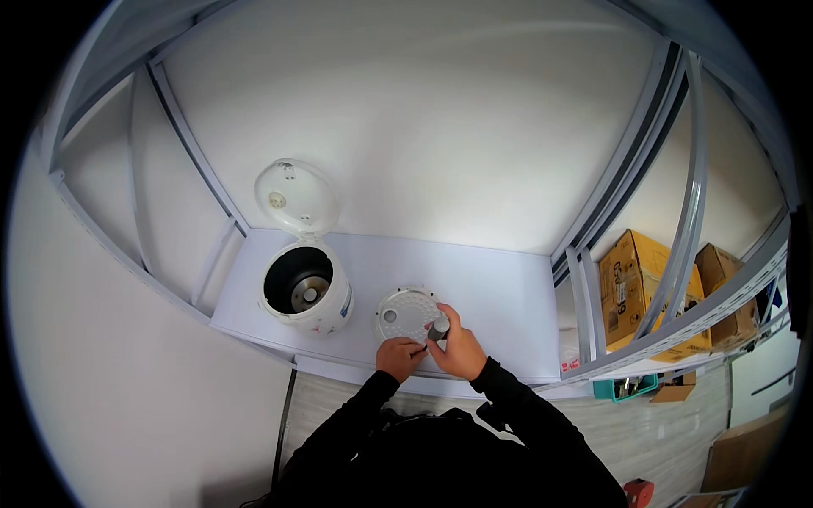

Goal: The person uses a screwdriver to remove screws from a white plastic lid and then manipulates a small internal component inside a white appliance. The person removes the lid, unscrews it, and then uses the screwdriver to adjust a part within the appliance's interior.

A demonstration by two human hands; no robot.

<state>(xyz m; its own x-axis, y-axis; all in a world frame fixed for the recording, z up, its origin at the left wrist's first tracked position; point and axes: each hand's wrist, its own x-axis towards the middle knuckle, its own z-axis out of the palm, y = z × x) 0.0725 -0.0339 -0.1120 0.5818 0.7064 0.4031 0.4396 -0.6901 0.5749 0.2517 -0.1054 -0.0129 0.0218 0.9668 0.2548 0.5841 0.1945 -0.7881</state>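
A round, pale inner lid plate [408, 311], dotted with small bumps and pierced by a round hole, lies on the white shelf. My left hand [400, 358] is closed at the plate's near edge, fingertips pinched; what they grip is too small to tell. Over the plate's right side, my right hand [460, 345] grips a small grey cylinder [439, 328] between thumb and fingers. To the left stands a white rice cooker [333, 313], its lid [296, 199] raised. No inner pot is in its dark cavity, and a metal heating plate [311, 293] shows at the bottom.
The white shelf [508, 296] has metal frame posts at both sides and a pale panel behind. Beyond the right posts sit a yellow cardboard box [644, 288] and brown boxes. Lower right, a teal bin [625, 388] holds small items, and a red object [638, 491] rests on the floor.
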